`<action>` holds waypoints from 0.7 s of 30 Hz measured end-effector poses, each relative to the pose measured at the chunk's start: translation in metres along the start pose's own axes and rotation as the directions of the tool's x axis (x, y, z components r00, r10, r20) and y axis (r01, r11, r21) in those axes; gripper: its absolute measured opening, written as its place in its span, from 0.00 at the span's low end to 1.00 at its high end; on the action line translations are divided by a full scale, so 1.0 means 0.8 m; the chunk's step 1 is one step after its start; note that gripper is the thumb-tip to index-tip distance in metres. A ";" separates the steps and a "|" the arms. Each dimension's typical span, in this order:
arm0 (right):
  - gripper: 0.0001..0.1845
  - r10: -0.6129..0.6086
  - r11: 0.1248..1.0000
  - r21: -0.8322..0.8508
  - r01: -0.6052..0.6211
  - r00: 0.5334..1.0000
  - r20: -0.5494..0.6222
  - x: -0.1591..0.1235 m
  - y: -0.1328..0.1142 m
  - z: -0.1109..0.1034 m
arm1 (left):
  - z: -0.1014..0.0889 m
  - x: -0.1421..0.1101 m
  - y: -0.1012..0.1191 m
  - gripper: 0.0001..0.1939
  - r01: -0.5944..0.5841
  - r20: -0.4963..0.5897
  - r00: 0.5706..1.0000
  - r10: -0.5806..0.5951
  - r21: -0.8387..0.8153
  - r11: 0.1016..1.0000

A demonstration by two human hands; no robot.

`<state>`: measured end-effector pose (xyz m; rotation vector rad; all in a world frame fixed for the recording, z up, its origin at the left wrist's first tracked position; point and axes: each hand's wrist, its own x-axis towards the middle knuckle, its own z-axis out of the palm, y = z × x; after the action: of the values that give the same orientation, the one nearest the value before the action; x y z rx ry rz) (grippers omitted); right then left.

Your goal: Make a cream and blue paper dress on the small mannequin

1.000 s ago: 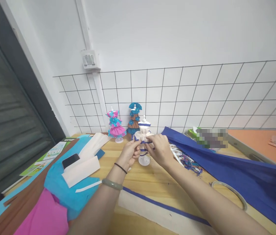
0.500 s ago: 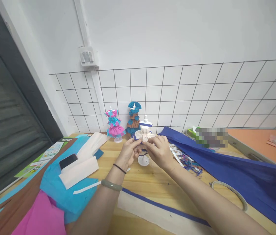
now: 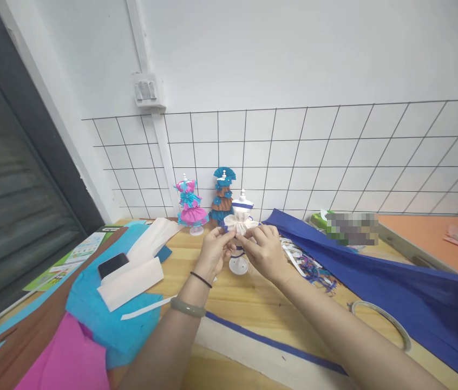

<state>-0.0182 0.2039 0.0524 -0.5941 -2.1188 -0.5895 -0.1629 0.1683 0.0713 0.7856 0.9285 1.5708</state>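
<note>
A small white dress form (image 3: pixel 238 266) stands upright on the table, wearing a cream paper dress (image 3: pixel 240 221) with blue trim. My left hand (image 3: pixel 216 250) pinches the gathered skirt from the left. From the right, the fingers of my right hand (image 3: pixel 264 248) pinch the same skirt, close to my left fingertips. My fingers partly hide the lower skirt and the stand's post. Behind it stand two more dressed forms: one in a pink and blue dress (image 3: pixel 191 215), the other in a teal and brown tiered dress (image 3: pixel 223 200).
Left lie pink paper (image 3: pixel 69 355), bright blue paper (image 3: pixel 103 325), folded cream paper (image 3: pixel 131 284) and a phone (image 3: pixel 113 266). A cream strip with blue edge (image 3: pixel 253 352) lies in front. Right are paper scraps (image 3: pixel 314 271), blue paper (image 3: pixel 375 276) and a ring-shaped band (image 3: pixel 391 319).
My view has shifted slightly. Both hands stay at the skirt, its cream ruffle now showing a little more spread above my fingers.
</note>
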 end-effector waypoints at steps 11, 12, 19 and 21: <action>0.15 0.012 0.997 0.070 -0.011 1.000 -0.015 0.001 -0.003 -0.006 | -0.013 0.001 -0.003 0.12 0.104 0.101 0.991 -0.090 -0.145 0.984; 0.15 0.012 0.998 0.068 -0.011 1.000 -0.014 0.001 -0.003 -0.007 | -0.014 0.000 -0.003 0.12 0.112 0.107 0.990 -0.096 -0.158 0.981; 0.15 -0.011 0.999 0.033 0.009 0.998 0.054 0.000 0.000 -0.005 | -0.019 0.001 -0.007 0.06 0.169 0.108 0.983 -0.148 -0.224 0.960; 0.15 -0.011 1.000 0.030 0.009 0.999 0.050 0.000 0.000 -0.004 | -0.020 0.002 -0.006 0.05 0.190 0.108 0.980 -0.169 -0.234 0.954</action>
<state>-0.0163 0.2017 0.0542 -0.5878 -2.1751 -0.5526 -0.1745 0.1682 0.0594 0.5748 0.7068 1.4454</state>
